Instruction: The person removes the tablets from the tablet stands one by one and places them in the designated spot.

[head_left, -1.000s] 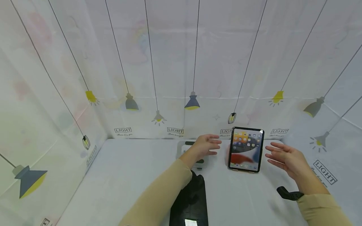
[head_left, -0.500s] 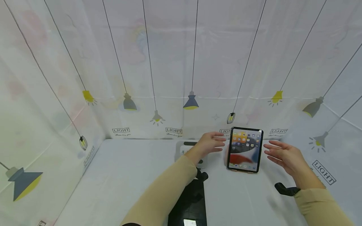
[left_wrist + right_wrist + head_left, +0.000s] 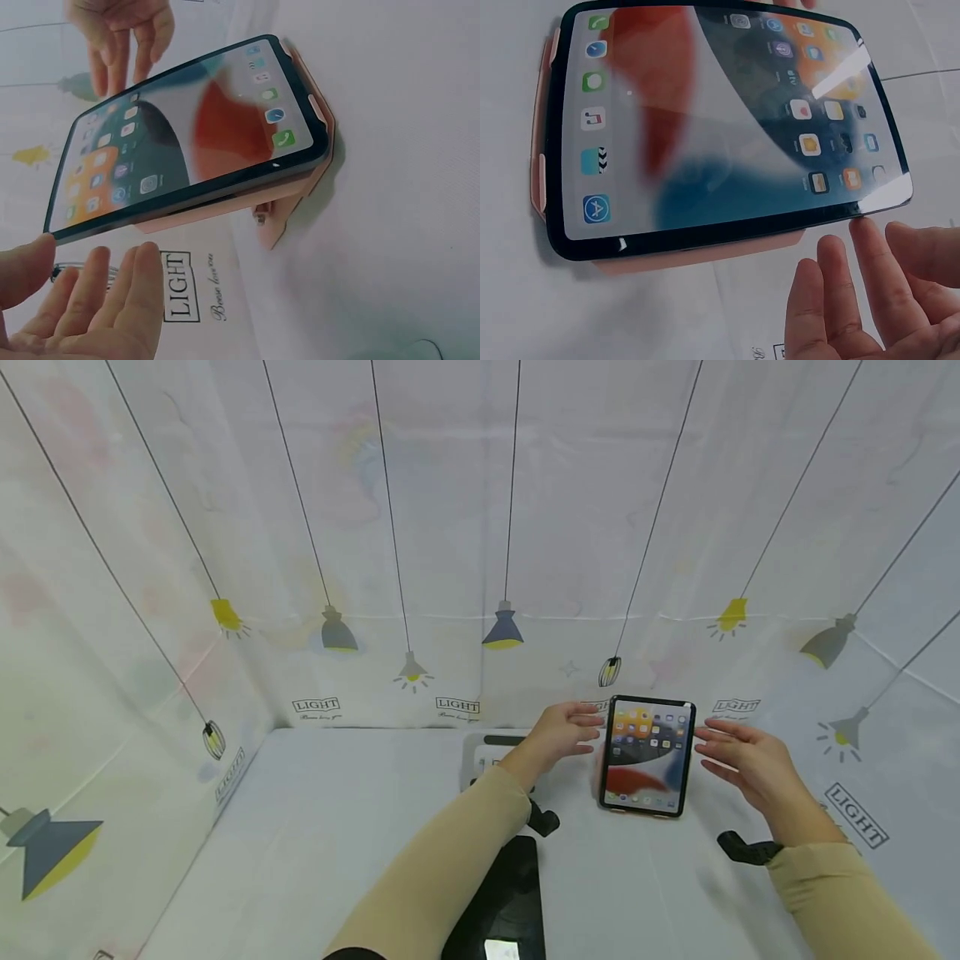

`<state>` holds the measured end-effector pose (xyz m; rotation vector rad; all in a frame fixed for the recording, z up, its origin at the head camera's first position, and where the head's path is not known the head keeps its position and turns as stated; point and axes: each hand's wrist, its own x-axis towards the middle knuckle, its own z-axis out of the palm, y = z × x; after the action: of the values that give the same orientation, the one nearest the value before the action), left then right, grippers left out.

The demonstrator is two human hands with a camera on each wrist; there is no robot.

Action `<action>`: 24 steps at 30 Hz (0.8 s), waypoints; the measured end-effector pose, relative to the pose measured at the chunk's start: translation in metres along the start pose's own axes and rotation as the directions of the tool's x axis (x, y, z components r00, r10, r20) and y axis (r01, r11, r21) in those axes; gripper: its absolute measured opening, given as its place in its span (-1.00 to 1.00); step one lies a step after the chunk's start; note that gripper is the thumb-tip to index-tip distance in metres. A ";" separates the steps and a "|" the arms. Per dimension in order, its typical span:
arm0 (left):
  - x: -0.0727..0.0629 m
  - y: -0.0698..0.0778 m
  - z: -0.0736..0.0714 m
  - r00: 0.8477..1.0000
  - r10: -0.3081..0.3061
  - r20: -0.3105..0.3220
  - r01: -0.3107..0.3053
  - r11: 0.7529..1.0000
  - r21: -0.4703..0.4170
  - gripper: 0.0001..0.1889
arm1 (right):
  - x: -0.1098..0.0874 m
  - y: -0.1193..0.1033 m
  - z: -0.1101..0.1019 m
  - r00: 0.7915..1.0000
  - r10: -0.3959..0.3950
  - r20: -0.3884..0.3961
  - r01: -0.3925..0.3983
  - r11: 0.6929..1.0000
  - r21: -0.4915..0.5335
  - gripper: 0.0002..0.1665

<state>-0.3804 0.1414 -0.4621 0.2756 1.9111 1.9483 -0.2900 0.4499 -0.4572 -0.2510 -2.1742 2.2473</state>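
A tablet [image 3: 648,756] with its screen lit leans upright on a pink stand [image 3: 292,195], which shows under and behind it in the left wrist view. My left hand [image 3: 564,733] is at the tablet's left side, fingers extended towards it. In the left wrist view the thumb tip lies right at the tablet's edge; whether it touches I cannot tell. On the other side my right hand [image 3: 750,767] has its fingers reaching to the tablet's right edge. The right wrist view shows a fingertip [image 3: 862,229] at that edge, contact unclear. Neither hand grips anything.
A flat black slab [image 3: 517,893] with a bright reflection lies at the front, partly under the left sleeve. Behind the left forearm is a grey-and-white object [image 3: 474,752], mostly hidden. A curtain [image 3: 420,527] printed with lamps hangs behind the white table [image 3: 337,810].
My left hand has moved right, closer to the tablet. My right hand has shifted slightly left and up towards its other edge. The tablet stays in place while the view shifts a little.
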 end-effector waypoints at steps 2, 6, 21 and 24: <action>0.001 0.000 0.001 1.000 0.003 -0.016 -0.003 1.000 0.003 -0.55 | 0.001 -0.001 0.002 1.000 -0.004 -0.013 0.004 1.000 0.013 -0.57; 0.003 0.000 0.004 1.000 0.024 -0.019 -0.024 1.000 0.003 -0.58 | 0.003 -0.003 0.005 0.999 0.007 -0.045 -0.006 1.000 0.020 -0.57; 0.000 0.002 0.014 0.995 0.033 -0.096 -0.029 0.999 0.034 -0.64 | 0.004 0.000 0.005 1.000 -0.025 -0.018 0.027 0.993 0.116 -0.55; 0.002 -0.001 0.014 0.995 0.052 -0.090 -0.051 0.999 0.019 -0.65 | 0.005 0.000 0.003 0.998 -0.067 0.006 0.065 0.986 0.153 -0.55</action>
<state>-0.3764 0.1548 -0.4623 0.2474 1.9970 2.0105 -0.2948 0.4479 -0.4577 -0.1622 -1.9703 2.3684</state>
